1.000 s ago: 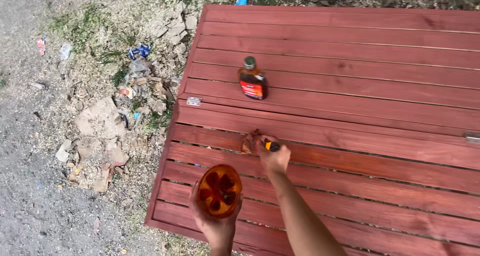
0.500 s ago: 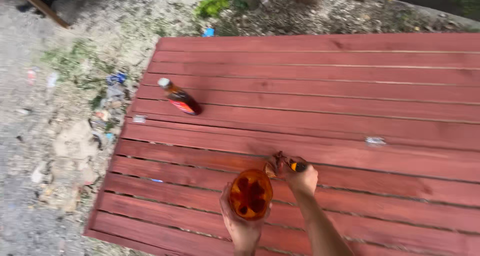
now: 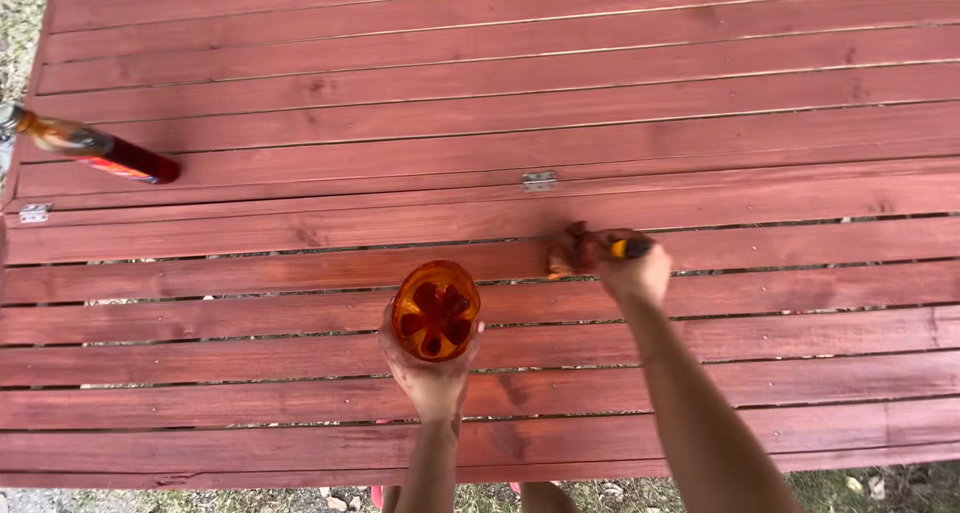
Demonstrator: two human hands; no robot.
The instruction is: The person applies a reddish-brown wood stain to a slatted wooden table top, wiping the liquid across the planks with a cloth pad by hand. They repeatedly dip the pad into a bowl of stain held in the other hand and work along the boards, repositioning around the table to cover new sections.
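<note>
My left hand (image 3: 431,375) grips an orange translucent bottle (image 3: 436,310), seen end-on, above the red slatted wooden table (image 3: 300,123). Just right of it, my right hand (image 3: 632,272) is closed around a small dark tool with a yellow-and-black handle (image 3: 628,247); its brown tip (image 3: 560,259) touches a table slat. A second glass bottle (image 3: 92,149), with amber liquid and a red label, lies on its side near the table's left edge, far from both hands.
A small metal hinge (image 3: 538,181) sits mid-table, and another metal bracket (image 3: 33,213) is at the left edge. Grass and gravel show beyond the table's near edge (image 3: 870,485) and far left corner.
The view has shifted right and closer over the table, so the lying bottle now sits at the far left. Both hands keep their grips in much the same pose.
</note>
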